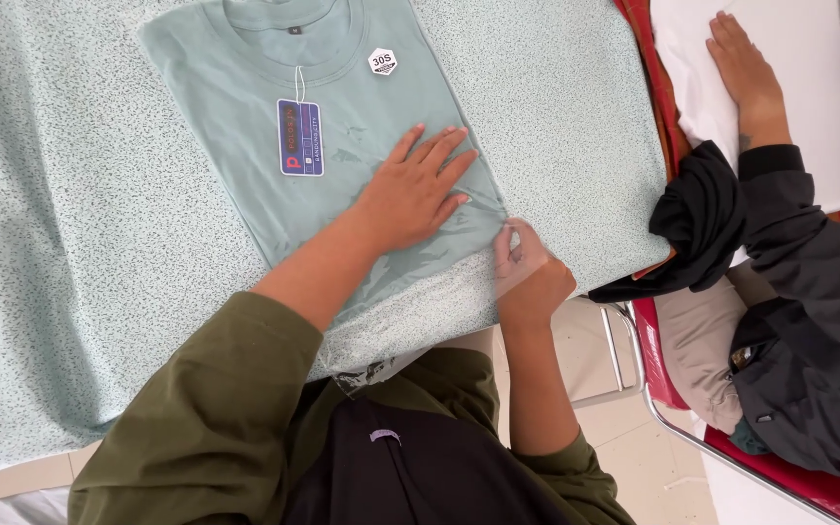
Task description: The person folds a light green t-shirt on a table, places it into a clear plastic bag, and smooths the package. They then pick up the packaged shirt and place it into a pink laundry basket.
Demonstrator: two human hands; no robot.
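A folded sage-green T-shirt (245, 117) lies on the table, with a blue and red hang tag (300, 138) and a white hexagonal sticker (382, 61) near its collar. My left hand (415, 190) rests flat on the shirt's lower right part, fingers spread and holding nothing. A clear plastic bag (410, 301) covers the shirt's near end, and its loose end hangs over the table edge. My right hand (529, 272) pinches the bag's edge at the shirt's near right corner.
A speckled pale green cloth (60, 243) covers the table. At the right sits another person in a black jacket (809, 321), one hand (746, 73) on a white cloth (809, 126). A red chair with a metal frame (673, 428) stands beside me.
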